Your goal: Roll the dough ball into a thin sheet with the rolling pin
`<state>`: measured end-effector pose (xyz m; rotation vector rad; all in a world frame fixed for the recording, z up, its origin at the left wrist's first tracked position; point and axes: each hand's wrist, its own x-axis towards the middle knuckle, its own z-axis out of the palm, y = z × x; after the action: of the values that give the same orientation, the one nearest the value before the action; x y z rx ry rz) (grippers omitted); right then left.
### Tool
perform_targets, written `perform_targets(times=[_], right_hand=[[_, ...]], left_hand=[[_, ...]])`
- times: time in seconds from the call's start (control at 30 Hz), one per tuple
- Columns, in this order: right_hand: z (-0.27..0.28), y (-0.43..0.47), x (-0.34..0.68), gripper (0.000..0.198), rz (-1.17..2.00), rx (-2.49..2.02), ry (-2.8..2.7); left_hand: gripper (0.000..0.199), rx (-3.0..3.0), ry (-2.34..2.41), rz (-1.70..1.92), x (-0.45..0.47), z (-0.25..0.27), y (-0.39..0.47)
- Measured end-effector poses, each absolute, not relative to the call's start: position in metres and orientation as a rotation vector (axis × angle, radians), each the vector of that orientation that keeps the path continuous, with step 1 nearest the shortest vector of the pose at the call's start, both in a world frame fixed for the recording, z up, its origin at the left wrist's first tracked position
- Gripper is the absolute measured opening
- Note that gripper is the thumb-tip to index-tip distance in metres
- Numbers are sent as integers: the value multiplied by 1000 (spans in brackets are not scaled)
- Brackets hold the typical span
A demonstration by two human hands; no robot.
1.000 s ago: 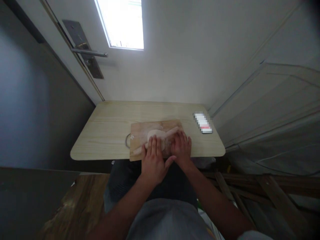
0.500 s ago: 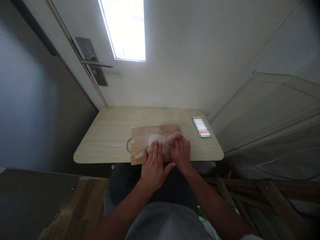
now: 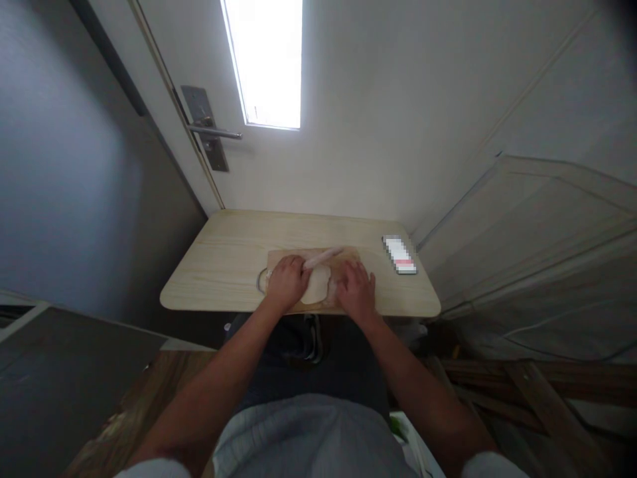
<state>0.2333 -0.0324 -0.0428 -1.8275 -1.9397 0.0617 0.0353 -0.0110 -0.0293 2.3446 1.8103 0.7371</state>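
Note:
A flat, pale round of dough (image 3: 316,287) lies on a floured wooden cutting board (image 3: 279,254). My left hand (image 3: 287,282) is closed around the left end of a rolling pin (image 3: 323,257), which slants up to the right behind the dough. To the right of the dough, my right hand (image 3: 357,292) rests over the board with its fingers loosely bent and apart, holding nothing that I can see. Its thumb side is close to the dough's edge; whether they touch is unclear.
The board lies at the front edge of a small light wood table (image 3: 239,245). A phone (image 3: 399,255) lies at the table's right. Behind the table stands a door with a metal handle (image 3: 213,131) and a bright window (image 3: 271,66).
The rolling pin has shifted up and left, off the right hand and into the left hand's grip. My left hand has moved left off the dough, which shows more fully. The view has tilted slightly.

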Motion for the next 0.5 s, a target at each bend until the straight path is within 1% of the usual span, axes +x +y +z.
perform_targets(times=[0.1,0.17,0.3,0.37,0.4,0.43,0.5], right_hand=[[-22,-18,223,40,312,-1709,-2140],[-12,-7,212,47,452,-1683,-2205],[-2,16,195,64,592,-1650,-2272],[2,27,190,68,658,-1671,-2281],[4,33,189,66,695,-1683,-2287],[7,38,189,59,743,-1692,-2299],[13,48,190,37,857,-1697,-2333]], left_hand=[[31,2229,1841,889,32,-27,-10],[34,2054,1868,1022,27,-24,-7],[41,1683,1868,1215,12,-21,-5],[41,1611,1833,1275,7,-23,-6],[40,1599,1820,1295,6,-24,-7],[40,1597,1814,1304,6,-25,-8],[41,1609,1825,1290,8,-26,-8]])
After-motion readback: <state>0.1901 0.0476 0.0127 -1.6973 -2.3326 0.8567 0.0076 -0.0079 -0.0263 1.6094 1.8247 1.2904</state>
